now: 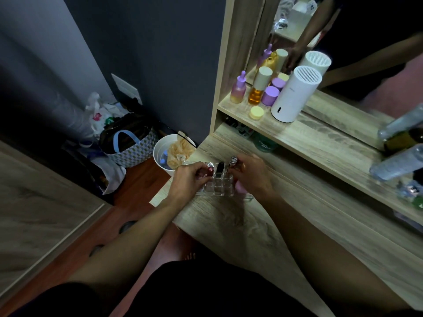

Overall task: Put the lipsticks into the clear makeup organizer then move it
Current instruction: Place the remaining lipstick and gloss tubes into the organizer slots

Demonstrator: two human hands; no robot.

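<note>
A clear makeup organizer (218,185) with a grid of small cells sits near the left end of the wooden desk (240,220). In its back row stand a red lipstick (210,168), a black lipstick (220,167) and a silver-topped lipstick (233,160). My left hand (190,181) grips the organizer's left side, fingers by the red lipstick. My right hand (251,175) grips the right side, fingertips at the silver-topped lipstick. A pink object (240,187) shows under my right palm; what it is cannot be told.
A shelf (297,131) above the desk carries purple and amber bottles (256,92), a yellow jar (256,112) and a white cylinder device (294,93) before a mirror. Clear bottles (398,161) lie at the right. On the floor left stand a white bin (167,152) and bags (128,143).
</note>
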